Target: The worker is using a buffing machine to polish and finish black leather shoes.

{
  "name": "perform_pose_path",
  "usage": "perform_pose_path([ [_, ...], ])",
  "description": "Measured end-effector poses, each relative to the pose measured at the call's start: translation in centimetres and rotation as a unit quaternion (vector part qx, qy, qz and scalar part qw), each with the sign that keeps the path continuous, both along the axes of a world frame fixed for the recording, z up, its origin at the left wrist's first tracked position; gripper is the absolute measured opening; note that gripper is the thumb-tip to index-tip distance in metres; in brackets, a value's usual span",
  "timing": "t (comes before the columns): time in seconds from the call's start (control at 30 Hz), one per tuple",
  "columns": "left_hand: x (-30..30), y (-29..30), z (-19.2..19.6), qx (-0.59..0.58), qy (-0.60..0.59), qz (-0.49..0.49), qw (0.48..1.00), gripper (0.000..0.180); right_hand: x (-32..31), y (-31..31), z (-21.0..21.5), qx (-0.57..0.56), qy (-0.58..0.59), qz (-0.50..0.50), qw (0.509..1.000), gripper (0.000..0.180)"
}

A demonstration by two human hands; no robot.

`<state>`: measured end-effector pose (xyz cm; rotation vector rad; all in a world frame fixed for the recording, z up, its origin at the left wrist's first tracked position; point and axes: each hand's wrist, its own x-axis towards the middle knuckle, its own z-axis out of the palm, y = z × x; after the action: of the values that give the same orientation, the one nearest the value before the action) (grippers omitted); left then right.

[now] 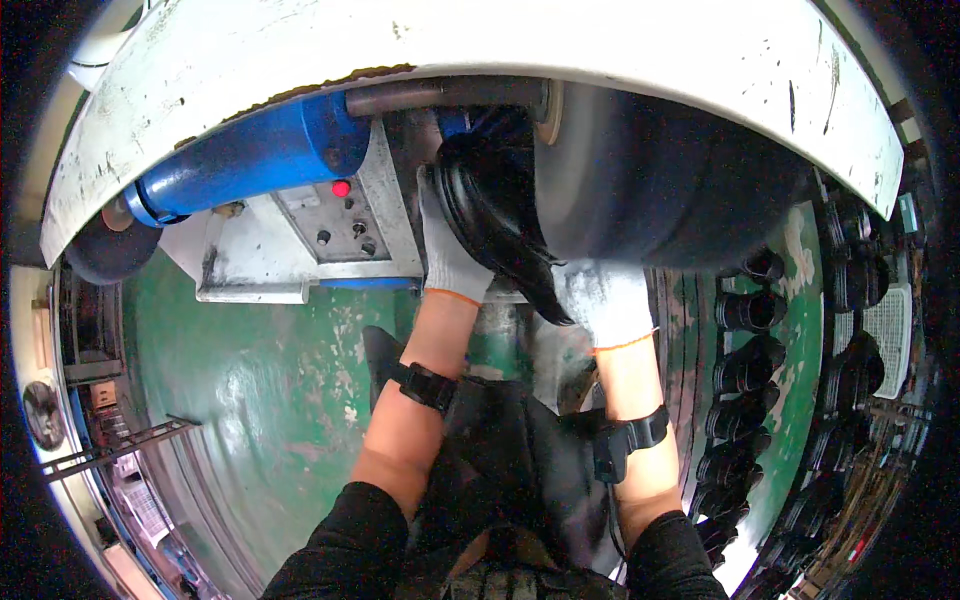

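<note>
A glossy black shoe [485, 205] is held between my two hands, tilted, up against the left side of a large dark buffing wheel [680, 180]. The wheel's surface looks blurred. My left hand [452, 255], in a white glove, grips the shoe along its left side, its fingers partly hidden behind it. My right hand [605, 300], gloved too and smudged grey, closes on the shoe's lower right end, just below the wheel; its fingertips are hidden. The exact spot where shoe and wheel meet is hard to make out.
A white machine hood [560, 35] arches overhead. To the left run a blue motor housing [250, 150] and its shaft [440, 95]. Under it sits a control panel [345, 225] with a red button [341, 188]. Several black shoes [748, 360] stand in rows at right.
</note>
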<state>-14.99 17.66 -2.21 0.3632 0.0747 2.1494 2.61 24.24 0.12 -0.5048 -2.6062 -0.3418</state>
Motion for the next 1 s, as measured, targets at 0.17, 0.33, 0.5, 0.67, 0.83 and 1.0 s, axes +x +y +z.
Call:
perform_pose_path([
  [0.17,0.8,-0.4,2.6,-0.181,-0.075,0.065,0.978,0.058,-1.8,-0.4,-0.6,-0.030,0.034,-0.020,0.999,0.038],
  [0.33,2.7,1.0,2.5,-0.171,-0.092,-0.022,0.981,0.061,-0.4,0.3,3.0,-0.019,0.000,-0.088,0.996,0.040],
  [0.5,5.4,1.8,2.6,-0.232,-0.090,-0.081,0.965,0.061,1.6,0.9,5.1,-0.019,-0.041,-0.146,0.988,0.041],
  [0.67,9.3,4.7,-3.7,-0.261,-0.014,-0.046,0.964,0.050,4.6,2.7,7.1,0.039,-0.094,-0.173,0.980,0.039],
  [0.83,13.2,6.4,0.1,-0.236,-0.079,-0.108,0.963,0.050,9.2,4.6,7.4,0.071,-0.088,-0.174,0.978,0.019],
  [1.0,15.2,8.9,-4.1,-0.031,0.094,-0.130,0.987,0.049,11.5,7.0,6.9,0.116,-0.049,-0.165,0.978,0.038],
])
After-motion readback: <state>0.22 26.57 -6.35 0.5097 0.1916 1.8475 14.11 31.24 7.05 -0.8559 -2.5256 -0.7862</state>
